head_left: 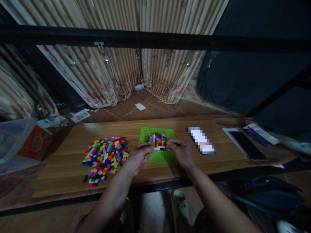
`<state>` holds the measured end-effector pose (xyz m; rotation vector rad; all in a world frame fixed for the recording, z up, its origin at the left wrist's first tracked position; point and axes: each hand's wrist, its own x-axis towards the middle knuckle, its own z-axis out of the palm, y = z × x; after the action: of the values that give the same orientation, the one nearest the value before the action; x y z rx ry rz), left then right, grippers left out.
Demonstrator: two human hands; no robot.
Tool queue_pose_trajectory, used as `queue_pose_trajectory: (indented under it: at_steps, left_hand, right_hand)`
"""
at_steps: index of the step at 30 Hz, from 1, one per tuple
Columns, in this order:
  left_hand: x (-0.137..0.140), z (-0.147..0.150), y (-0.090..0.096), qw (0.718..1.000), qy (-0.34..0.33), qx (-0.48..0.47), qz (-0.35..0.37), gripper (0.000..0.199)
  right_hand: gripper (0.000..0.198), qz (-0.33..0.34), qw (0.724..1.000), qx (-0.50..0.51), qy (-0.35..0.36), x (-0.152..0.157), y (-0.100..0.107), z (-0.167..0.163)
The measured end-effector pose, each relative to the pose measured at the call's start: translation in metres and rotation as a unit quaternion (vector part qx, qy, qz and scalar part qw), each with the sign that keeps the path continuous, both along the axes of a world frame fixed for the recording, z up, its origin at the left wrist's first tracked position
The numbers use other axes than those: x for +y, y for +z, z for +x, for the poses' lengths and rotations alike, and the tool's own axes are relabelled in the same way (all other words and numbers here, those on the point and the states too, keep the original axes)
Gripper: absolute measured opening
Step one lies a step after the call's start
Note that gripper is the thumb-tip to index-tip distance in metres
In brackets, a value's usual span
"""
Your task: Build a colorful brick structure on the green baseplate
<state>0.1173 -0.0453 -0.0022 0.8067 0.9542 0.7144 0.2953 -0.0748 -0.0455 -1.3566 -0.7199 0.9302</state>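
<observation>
A small block-shaped model of multicoloured toy bricks (157,140) stands on a green studded baseplate (161,158), with a white part low on its front. My left hand (139,156) is closed, thumb and fingertips at the model's left front corner. My right hand (181,150) is beside the model's right side, its thumb and index finger pinched together. Whether a small brick is between those fingertips is too small to tell. Left of the baseplate, a heap of loose toy bricks (107,158) in many colours lies on the wooden table (65,165).
A phone with a lit, blurred-out screen (201,140) lies right of the baseplate. Farther right is a dark phone (247,145) on papers. At the left stands a clear plastic bin (17,129) beside an orange box (36,142). A black bar (155,38) crosses before striped curtains.
</observation>
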Motion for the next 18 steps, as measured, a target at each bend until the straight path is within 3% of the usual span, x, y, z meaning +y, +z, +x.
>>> queue_pose_trajectory:
  at_steps: [5,18]
  left_hand:
    - [0.0016,-0.0003,0.0008,1.000,-0.001,-0.006,-0.001,0.029]
    - [0.0047,-0.0038,-0.0049,1.000,0.013,-0.012,0.007,0.026]
  right_hand:
    - [0.029,-0.011,0.997,0.063,0.031,-0.0009,0.0018,0.0039]
    - [0.020,-0.045,0.989,-0.122,0.063,0.0017,-0.0065,0.0060]
